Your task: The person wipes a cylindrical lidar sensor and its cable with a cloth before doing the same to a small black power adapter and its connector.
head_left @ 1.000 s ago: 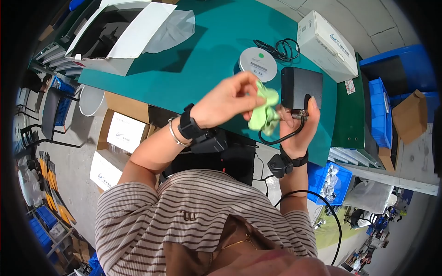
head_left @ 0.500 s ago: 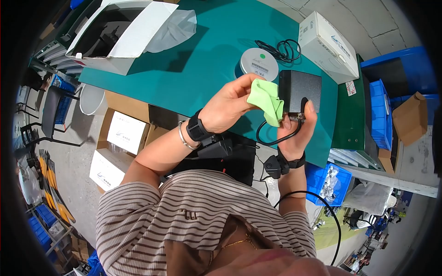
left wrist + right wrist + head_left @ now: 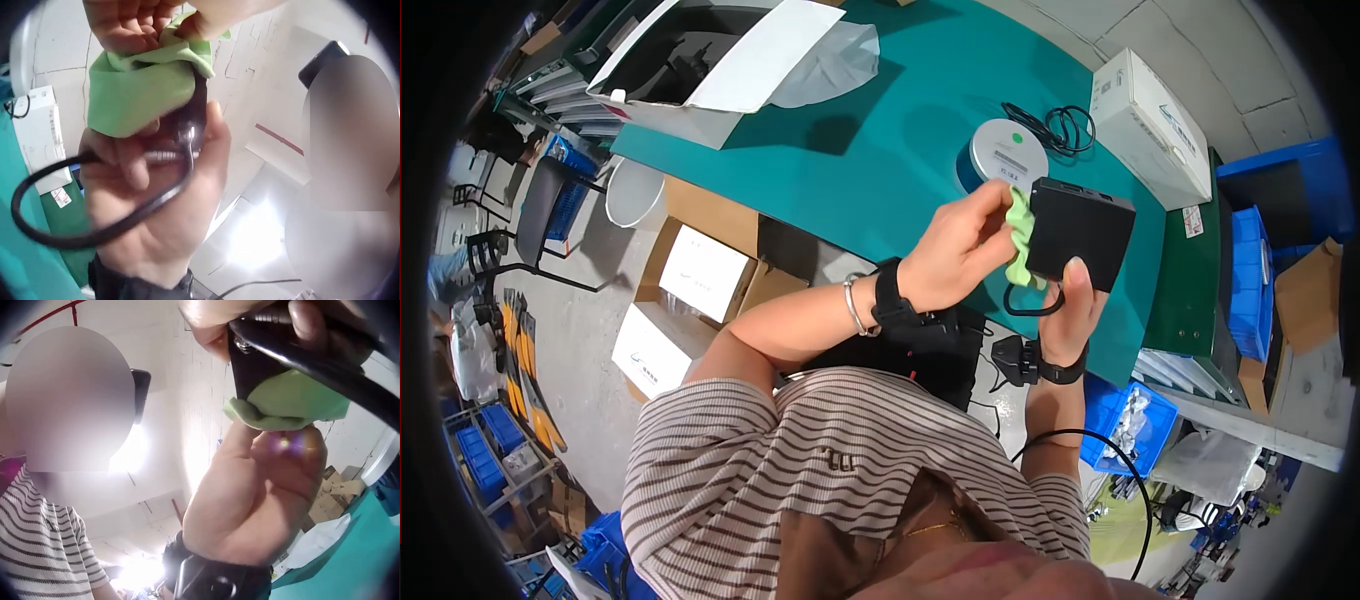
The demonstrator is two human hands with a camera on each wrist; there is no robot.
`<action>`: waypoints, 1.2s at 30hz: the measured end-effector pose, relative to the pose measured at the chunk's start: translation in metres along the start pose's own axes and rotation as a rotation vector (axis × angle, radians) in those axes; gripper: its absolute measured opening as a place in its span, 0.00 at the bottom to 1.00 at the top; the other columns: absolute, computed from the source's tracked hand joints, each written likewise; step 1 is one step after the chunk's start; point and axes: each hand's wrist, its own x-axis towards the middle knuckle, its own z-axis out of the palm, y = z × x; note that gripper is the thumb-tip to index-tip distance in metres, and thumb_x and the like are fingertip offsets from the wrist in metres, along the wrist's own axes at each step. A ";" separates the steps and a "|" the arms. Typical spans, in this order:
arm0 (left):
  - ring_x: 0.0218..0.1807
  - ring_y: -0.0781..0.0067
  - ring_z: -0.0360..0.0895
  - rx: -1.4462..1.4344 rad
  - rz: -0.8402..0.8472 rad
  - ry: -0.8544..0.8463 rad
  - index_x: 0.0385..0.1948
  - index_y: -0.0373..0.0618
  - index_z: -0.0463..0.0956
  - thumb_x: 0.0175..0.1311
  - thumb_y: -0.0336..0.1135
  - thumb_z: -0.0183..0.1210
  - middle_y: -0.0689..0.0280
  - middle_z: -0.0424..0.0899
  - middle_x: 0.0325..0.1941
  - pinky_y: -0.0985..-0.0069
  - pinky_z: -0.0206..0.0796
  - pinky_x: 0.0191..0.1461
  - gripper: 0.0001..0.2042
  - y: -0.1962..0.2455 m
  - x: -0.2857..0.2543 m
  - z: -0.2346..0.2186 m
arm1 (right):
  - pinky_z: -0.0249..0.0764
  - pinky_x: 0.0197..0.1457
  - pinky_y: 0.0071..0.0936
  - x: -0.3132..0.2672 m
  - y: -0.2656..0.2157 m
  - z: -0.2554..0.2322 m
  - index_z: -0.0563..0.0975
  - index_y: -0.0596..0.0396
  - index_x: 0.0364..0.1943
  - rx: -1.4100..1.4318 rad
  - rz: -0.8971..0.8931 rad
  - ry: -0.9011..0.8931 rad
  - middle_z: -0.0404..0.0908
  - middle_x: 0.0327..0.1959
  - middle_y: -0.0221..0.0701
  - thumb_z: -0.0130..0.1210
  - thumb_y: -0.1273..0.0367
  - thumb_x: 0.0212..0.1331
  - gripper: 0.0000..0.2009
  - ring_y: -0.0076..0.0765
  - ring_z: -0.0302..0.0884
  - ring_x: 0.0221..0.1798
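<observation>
The left hand [image 3: 955, 250] is pinching a green cloth [image 3: 1021, 240] against the side of the black box [image 3: 1082, 232], and the right hand [image 3: 1072, 318] is holding that box above the table [image 3: 860, 150]; the tin [image 3: 1008, 150] nearby is showing a green dot and a barcode, and the white box [image 3: 1150, 125] is showing a blue mark, their writing too small to read

i count two hands [image 3: 953, 255] [image 3: 1072, 322], one green cloth [image 3: 1020, 240], one black device [image 3: 1082, 232], one round canister [image 3: 1012, 150], one coiled cable [image 3: 1050, 133], four white boxes [image 3: 1155, 125] [image 3: 705, 275] [image 3: 652, 348] [image 3: 765, 58], one bracelet [image 3: 853, 303].
</observation>
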 end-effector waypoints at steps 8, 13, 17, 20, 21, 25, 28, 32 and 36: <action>0.34 0.82 0.72 -0.108 0.226 0.234 0.43 0.36 0.71 0.66 0.33 0.52 0.69 0.77 0.34 0.81 0.67 0.40 0.10 0.022 0.099 -0.064 | 0.60 0.31 0.20 0.046 -0.025 -0.010 0.72 0.60 0.39 0.824 0.385 -0.241 0.70 0.26 0.27 0.45 0.56 0.66 0.18 0.20 0.63 0.20; 0.39 0.80 0.72 -0.330 0.044 0.324 0.49 0.39 0.70 0.66 0.36 0.56 0.67 0.77 0.38 0.80 0.66 0.47 0.15 -0.012 0.153 -0.113 | 0.52 0.27 0.18 0.067 -0.015 -0.011 0.72 0.56 0.40 1.051 0.530 -0.315 0.63 0.20 0.23 0.38 0.54 0.69 0.20 0.15 0.52 0.16; 0.48 0.73 0.71 0.031 0.055 0.537 0.57 0.39 0.64 0.63 0.39 0.60 0.62 0.74 0.48 0.75 0.65 0.53 0.24 -0.039 0.164 -0.123 | 0.53 0.27 0.18 0.081 -0.006 -0.015 0.70 0.58 0.33 1.082 0.575 -0.331 0.63 0.20 0.23 0.39 0.53 0.69 0.21 0.15 0.52 0.16; 0.59 0.60 0.68 0.901 0.381 0.792 0.64 0.40 0.56 0.58 0.37 0.62 0.53 0.66 0.61 0.68 0.62 0.59 0.33 -0.057 0.165 -0.127 | 0.53 0.27 0.19 0.090 -0.005 -0.020 0.69 0.58 0.29 1.110 0.594 -0.327 0.63 0.20 0.23 0.40 0.53 0.68 0.21 0.15 0.52 0.16; 0.60 0.60 0.68 0.833 0.440 0.717 0.64 0.40 0.58 0.58 0.35 0.61 0.54 0.65 0.63 0.68 0.62 0.61 0.32 -0.044 0.160 -0.117 | 0.53 0.27 0.19 0.093 -0.005 -0.021 0.69 0.58 0.29 1.106 0.589 -0.329 0.63 0.20 0.23 0.40 0.53 0.68 0.21 0.15 0.52 0.16; 0.66 0.62 0.65 0.395 0.344 -0.076 0.67 0.48 0.58 0.63 0.38 0.59 0.61 0.65 0.67 0.65 0.61 0.64 0.30 0.016 0.144 -0.067 | 0.52 0.26 0.18 0.105 -0.003 -0.021 0.70 0.58 0.31 1.167 0.614 -0.400 0.63 0.20 0.23 0.40 0.52 0.68 0.21 0.15 0.51 0.15; 0.65 0.64 0.65 0.298 0.328 -0.261 0.67 0.45 0.57 0.63 0.46 0.60 0.61 0.68 0.64 0.68 0.57 0.67 0.33 0.022 0.134 -0.046 | 0.52 0.26 0.18 0.107 -0.009 -0.014 0.72 0.58 0.36 1.126 0.669 -0.407 0.62 0.20 0.22 0.40 0.51 0.68 0.22 0.15 0.51 0.15; 0.60 0.68 0.68 0.039 0.158 -0.414 0.62 0.41 0.63 0.61 0.52 0.60 0.60 0.71 0.58 0.71 0.62 0.62 0.33 0.010 0.125 -0.048 | 0.50 0.24 0.18 0.105 -0.007 -0.010 0.73 0.56 0.45 1.043 0.782 -0.421 0.60 0.19 0.21 0.41 0.49 0.67 0.23 0.14 0.49 0.14; 0.48 0.75 0.74 0.064 0.133 -0.299 0.54 0.41 0.70 0.64 0.55 0.55 0.65 0.75 0.49 0.73 0.67 0.56 0.27 0.006 0.123 -0.050 | 0.47 0.22 0.16 0.110 0.008 -0.018 0.71 0.59 0.30 1.030 0.685 -0.735 0.57 0.18 0.20 0.30 0.36 0.64 0.37 0.12 0.46 0.12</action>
